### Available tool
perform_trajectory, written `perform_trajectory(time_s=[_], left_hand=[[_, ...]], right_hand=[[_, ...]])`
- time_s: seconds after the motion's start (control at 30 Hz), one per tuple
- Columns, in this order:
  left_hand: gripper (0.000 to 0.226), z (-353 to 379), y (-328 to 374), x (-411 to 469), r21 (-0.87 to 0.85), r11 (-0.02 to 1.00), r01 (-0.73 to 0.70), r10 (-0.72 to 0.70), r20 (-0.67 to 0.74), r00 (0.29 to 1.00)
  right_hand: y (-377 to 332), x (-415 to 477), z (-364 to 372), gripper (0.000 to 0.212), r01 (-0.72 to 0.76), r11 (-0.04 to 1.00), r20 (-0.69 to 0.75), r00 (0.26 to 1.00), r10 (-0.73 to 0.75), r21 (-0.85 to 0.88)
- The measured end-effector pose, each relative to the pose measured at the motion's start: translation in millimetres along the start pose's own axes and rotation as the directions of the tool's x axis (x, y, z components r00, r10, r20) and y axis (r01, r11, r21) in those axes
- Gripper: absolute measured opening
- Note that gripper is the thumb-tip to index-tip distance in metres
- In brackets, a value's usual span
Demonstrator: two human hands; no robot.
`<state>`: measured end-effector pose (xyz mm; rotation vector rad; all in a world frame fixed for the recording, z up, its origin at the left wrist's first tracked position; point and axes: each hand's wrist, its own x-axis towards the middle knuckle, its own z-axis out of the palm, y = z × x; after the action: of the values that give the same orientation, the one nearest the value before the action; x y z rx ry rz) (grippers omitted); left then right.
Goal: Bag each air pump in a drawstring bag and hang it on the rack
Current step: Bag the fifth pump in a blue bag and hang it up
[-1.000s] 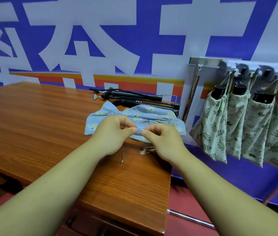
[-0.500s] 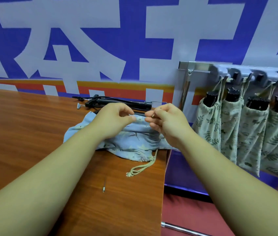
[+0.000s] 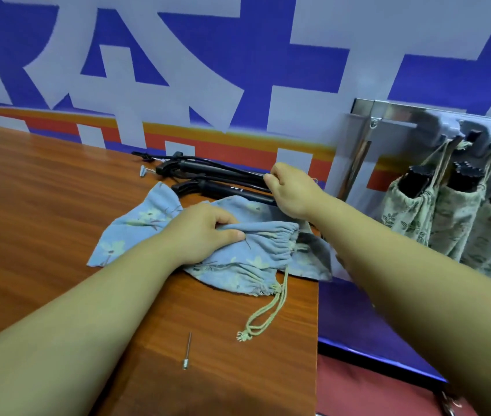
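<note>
Wooden worktop (image 3: 43, 205) by a blue wall (image 3: 418, 31): my left grip (image 3: 205, 232) pinches the gathered mouth of the drawstring bag (image 3: 148, 217), my right grip (image 3: 292, 190) apparently closes on the end of the far air pump (image 3: 223, 171) behind it; best to spread the mouth wide, then slide the pump in endwise.

Wooden table (image 3: 43, 205) bears blue bags (image 3: 145, 217), black pumps (image 3: 223, 189), a needle (image 3: 187, 349).

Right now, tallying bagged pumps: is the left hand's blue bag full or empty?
Empty: the blue bag lies limp and flat; both pumps lie outside.
</note>
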<state>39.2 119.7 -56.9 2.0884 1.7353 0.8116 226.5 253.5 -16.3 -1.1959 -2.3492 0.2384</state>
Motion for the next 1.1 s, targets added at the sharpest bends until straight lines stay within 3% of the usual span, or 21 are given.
perform_trajectory(time_s=[0.13, 0.27, 0.4, 0.53, 0.7, 1.1], left_hand=[[0.039, -1.5, -6.0, 1.3, -0.044, 0.999, 0.023, -0.024, -0.030, 0.999], [0.036, 0.7, -11.0, 3.7, -0.064, 0.998, 0.028, -0.031, -0.058, 0.998], [0.047, -0.1, -12.9, 4.2, -0.066, 0.998, 0.009, -0.014, -0.078, 0.997], [0.041, -2.8, -9.6, 1.9, -0.046, 0.999, 0.018, -0.023, -0.125, 0.992], [0.016, -7.0, 3.2, -3.8, -0.006, 1.000, 0.007, -0.008, -0.158, 0.987], [0.030, -13.8, 52.4, -15.5, 0.060, 0.996, 0.065, -0.054, -0.162, 0.985]], right_hand=[[16.5, 20.2, 13.7, 0.035, -0.003, 0.964, 0.172, 0.984, 0.051, -0.266], [21.5, 27.1, 15.0, 0.035, 0.052, 0.950, 0.311, 0.949, 0.049, -0.307], [20.7, 20.3, 15.6, 0.032, 0.077, 0.939, 0.234, 0.972, 0.004, -0.335], [22.2, 5.2, 5.7, 0.030, 0.073, 0.921, 0.104, 0.994, -0.036, -0.382], [21.5, -16.5, -29.5, 0.032, 0.111, 0.901, 0.031, 0.994, -0.109, -0.420], [7.9, -75.8, -79.1, 0.034, 0.023, 0.985, -0.165, 0.985, -0.052, -0.172]])
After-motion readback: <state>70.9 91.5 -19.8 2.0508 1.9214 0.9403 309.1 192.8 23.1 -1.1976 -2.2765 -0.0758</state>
